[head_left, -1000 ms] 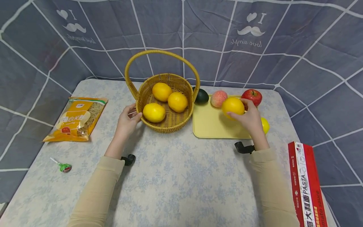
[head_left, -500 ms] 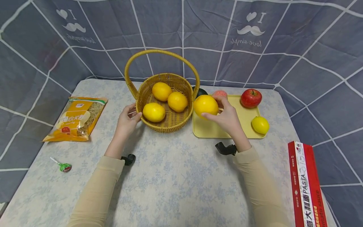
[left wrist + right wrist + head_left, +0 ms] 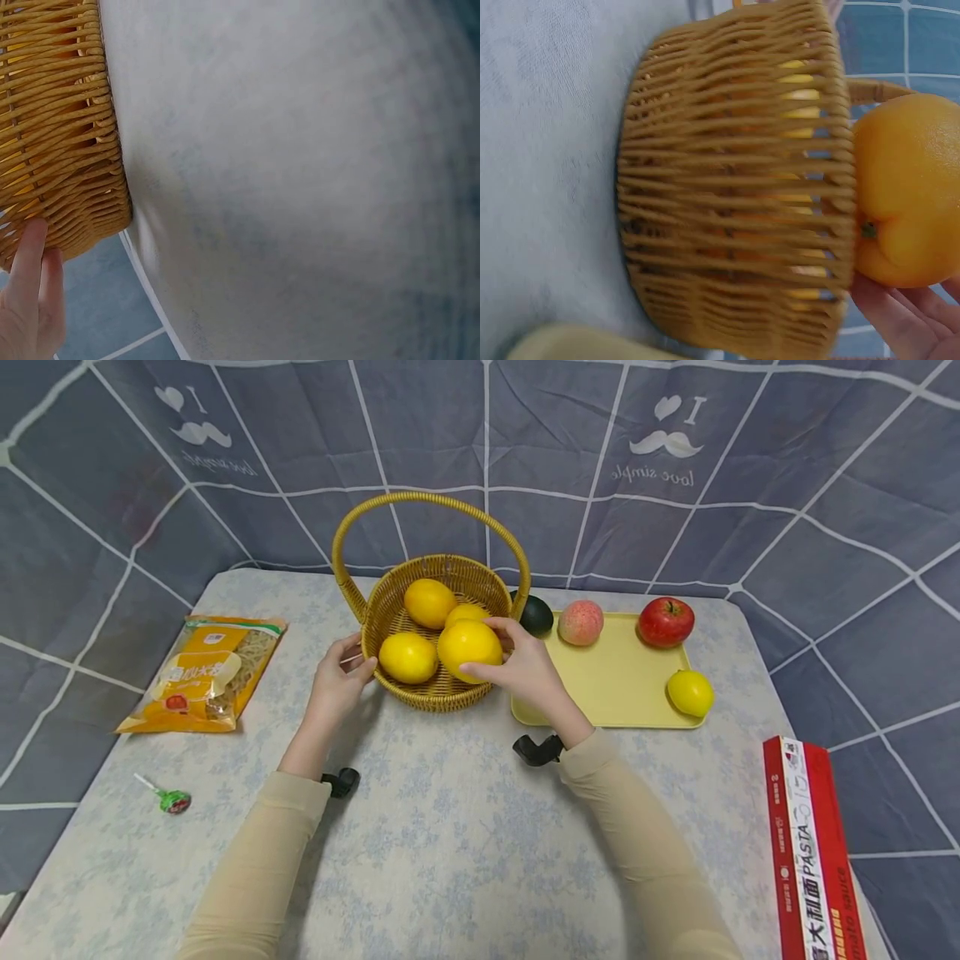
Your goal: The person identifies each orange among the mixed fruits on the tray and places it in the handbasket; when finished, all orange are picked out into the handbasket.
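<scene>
My right hand holds an orange over the right front part of the wicker basket. The right wrist view shows this orange at rim height, its stem end facing the camera and my fingers beneath it. Inside the basket are three yellow-orange fruits, one partly hidden by the held orange. My left hand grips the basket's left side, its thumb at the rim. In the left wrist view, fingers lie against the outer weave.
Right of the basket, a yellow tray bears a peach, an apple and a lemon. A dark green avocado sits between. Noodle bag and lollipop lie left, a red pasta box right.
My right hand has carried the orange leftward from above the tray to over the basket, uncovering the peach, apple and lemon. My left hand has stayed at the basket's side.
</scene>
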`<state>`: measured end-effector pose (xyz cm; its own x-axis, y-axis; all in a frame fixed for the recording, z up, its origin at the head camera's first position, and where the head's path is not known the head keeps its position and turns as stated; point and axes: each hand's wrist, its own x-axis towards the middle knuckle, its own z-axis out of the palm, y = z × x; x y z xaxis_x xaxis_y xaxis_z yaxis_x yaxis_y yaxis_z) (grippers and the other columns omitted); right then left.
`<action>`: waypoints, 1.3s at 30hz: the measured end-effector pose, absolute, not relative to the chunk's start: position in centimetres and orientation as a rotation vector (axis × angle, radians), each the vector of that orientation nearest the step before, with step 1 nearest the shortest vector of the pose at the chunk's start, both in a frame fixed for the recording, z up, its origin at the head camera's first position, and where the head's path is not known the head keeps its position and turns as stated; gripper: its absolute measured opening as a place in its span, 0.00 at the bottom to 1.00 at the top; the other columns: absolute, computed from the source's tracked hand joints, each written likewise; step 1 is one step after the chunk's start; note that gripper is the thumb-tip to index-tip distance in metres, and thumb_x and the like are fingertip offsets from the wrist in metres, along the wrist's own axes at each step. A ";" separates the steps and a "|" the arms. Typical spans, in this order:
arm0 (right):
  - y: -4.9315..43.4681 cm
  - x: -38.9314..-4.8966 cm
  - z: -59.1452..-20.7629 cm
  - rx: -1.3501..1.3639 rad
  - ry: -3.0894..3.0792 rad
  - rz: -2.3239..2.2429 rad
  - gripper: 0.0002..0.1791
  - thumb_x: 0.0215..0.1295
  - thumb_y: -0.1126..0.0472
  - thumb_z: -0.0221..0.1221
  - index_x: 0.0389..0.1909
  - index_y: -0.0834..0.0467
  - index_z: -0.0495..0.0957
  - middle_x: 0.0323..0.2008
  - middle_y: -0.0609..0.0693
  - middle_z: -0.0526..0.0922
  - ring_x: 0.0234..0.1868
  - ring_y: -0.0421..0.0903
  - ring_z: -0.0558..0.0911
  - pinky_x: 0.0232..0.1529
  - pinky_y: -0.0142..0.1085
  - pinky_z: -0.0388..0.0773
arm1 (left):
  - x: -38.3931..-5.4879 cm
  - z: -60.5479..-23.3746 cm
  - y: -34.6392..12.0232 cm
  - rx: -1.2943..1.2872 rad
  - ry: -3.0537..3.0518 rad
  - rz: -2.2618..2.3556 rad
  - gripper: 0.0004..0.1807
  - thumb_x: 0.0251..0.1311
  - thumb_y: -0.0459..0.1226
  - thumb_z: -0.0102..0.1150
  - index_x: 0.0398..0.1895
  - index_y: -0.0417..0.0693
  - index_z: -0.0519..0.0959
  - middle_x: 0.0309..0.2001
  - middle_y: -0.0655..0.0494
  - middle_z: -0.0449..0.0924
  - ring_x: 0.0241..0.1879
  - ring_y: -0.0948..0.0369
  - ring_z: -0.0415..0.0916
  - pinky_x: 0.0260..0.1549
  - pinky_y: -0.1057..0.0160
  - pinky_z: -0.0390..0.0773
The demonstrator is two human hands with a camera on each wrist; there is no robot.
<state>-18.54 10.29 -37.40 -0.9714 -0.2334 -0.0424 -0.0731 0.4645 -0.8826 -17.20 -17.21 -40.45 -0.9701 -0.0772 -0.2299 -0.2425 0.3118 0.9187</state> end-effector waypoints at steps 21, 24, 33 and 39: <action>7.9 -19.7 -39.1 -0.439 2.774 -1.095 0.45 0.52 0.44 0.72 0.68 0.58 0.67 0.66 0.56 0.73 0.65 0.54 0.72 0.67 0.46 0.71 | -17.2 -40.3 -17.0 -0.305 2.420 1.733 0.33 0.74 0.38 0.49 0.78 0.49 0.51 0.72 0.41 0.58 0.71 0.49 0.61 0.65 0.53 0.75; 7.8 -19.9 -39.4 -0.453 2.797 -1.053 0.45 0.52 0.45 0.73 0.67 0.59 0.68 0.65 0.56 0.73 0.63 0.53 0.74 0.66 0.45 0.73 | -17.2 -40.2 -17.0 -0.307 2.414 1.736 0.33 0.74 0.37 0.49 0.79 0.49 0.51 0.72 0.42 0.58 0.72 0.49 0.60 0.65 0.53 0.75; 7.5 -20.0 -39.8 -0.517 2.844 -0.950 0.44 0.51 0.47 0.74 0.66 0.61 0.69 0.64 0.58 0.74 0.64 0.54 0.73 0.67 0.45 0.73 | -17.2 -40.2 -17.0 -0.292 2.410 1.748 0.34 0.74 0.37 0.49 0.79 0.49 0.50 0.73 0.43 0.58 0.71 0.50 0.61 0.65 0.53 0.75; 7.3 -20.1 -40.0 -0.532 2.873 -0.885 0.40 0.53 0.47 0.73 0.64 0.61 0.72 0.61 0.58 0.74 0.62 0.54 0.73 0.66 0.46 0.73 | -17.2 -40.2 -17.0 -0.302 2.391 1.775 0.34 0.74 0.36 0.49 0.78 0.47 0.50 0.73 0.43 0.57 0.71 0.50 0.61 0.65 0.53 0.75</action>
<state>-20.10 7.29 -39.99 -0.9355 -0.3529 0.0171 -0.3014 0.7718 -0.5599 -17.19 -16.96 -40.17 -0.9687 -0.0728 -0.2372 -0.2481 0.2805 0.9272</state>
